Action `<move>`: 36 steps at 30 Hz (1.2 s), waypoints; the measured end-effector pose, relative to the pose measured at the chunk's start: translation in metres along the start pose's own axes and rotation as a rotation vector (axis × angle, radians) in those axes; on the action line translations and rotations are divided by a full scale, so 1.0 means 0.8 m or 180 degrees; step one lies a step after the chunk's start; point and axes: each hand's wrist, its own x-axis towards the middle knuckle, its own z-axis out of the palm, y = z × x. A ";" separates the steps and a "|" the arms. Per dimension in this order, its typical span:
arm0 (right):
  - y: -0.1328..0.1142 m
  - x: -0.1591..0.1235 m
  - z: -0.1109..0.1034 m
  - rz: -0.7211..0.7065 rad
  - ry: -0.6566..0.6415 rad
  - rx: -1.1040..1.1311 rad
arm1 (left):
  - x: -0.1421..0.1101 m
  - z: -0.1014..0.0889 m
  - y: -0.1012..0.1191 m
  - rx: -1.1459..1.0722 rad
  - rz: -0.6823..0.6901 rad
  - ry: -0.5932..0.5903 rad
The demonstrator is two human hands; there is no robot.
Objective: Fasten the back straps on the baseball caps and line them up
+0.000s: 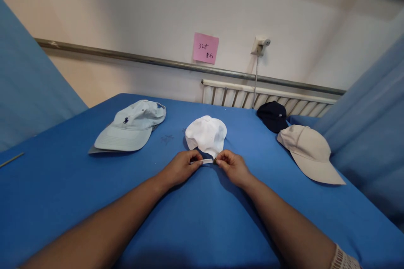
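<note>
A white baseball cap (206,132) lies in the middle of the blue table, its back opening turned toward me. Across that opening runs the cap's white strap (207,161). My left hand (181,168) is closed, pinching the strap's left part between thumb and fingers. On the other side, my right hand (234,167) pinches the small gold-coloured buckle (215,161) at the strap's right end. The strap sits at the buckle; whether it passes through cannot be made out. The cap's brim is hidden behind the crown.
To the left rests a pale mint cap (132,126); on the right are a beige cap (311,151) and a navy cap (272,115). A thin stick (11,159) lies at far left. Behind the table (202,218) stand a radiator (233,94) and a metal rail (151,59). Blue curtains flank both sides.
</note>
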 end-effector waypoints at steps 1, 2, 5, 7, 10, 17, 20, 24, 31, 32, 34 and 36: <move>0.000 0.000 0.001 0.0027 -0.0021 0.0076 | 0.000 0.000 0.000 -0.0010 0.0022 -0.0016; 0.000 0.001 0.001 0.0051 -0.0038 0.0139 | 0.000 0.000 0.000 -0.0021 0.0046 -0.0047; -0.001 0.002 0.002 0.0085 -0.0093 0.0292 | 0.000 0.000 0.002 -0.0035 0.0065 -0.0113; -0.001 0.002 0.002 0.0077 -0.0139 0.0342 | -0.001 0.000 0.003 -0.0012 0.0057 -0.0097; 0.001 0.002 0.001 0.0027 -0.0171 0.0384 | -0.001 0.000 0.003 0.0044 0.0089 -0.0063; 0.001 0.001 0.002 -0.0020 -0.0160 0.0302 | -0.002 -0.001 0.006 0.0201 0.0080 -0.0092; -0.002 0.000 0.002 0.0020 -0.0177 0.0305 | -0.003 -0.001 0.006 0.0246 0.0103 -0.0100; -0.004 -0.002 0.004 0.0052 -0.0182 0.0334 | -0.004 0.001 0.005 0.0272 0.0141 -0.0113; -0.005 -0.002 0.006 0.0076 -0.0199 0.0370 | -0.004 0.003 0.009 0.0177 0.0197 -0.0177; -0.006 -0.002 0.006 0.0089 -0.0207 0.0345 | -0.003 0.003 0.009 0.0176 0.0191 -0.0173; -0.008 -0.002 0.007 0.0116 -0.0218 0.0340 | -0.002 0.004 0.009 0.0186 0.0176 -0.0143; -0.008 -0.002 0.008 0.0122 -0.0225 0.0433 | -0.001 0.006 0.008 0.0182 0.0185 -0.0094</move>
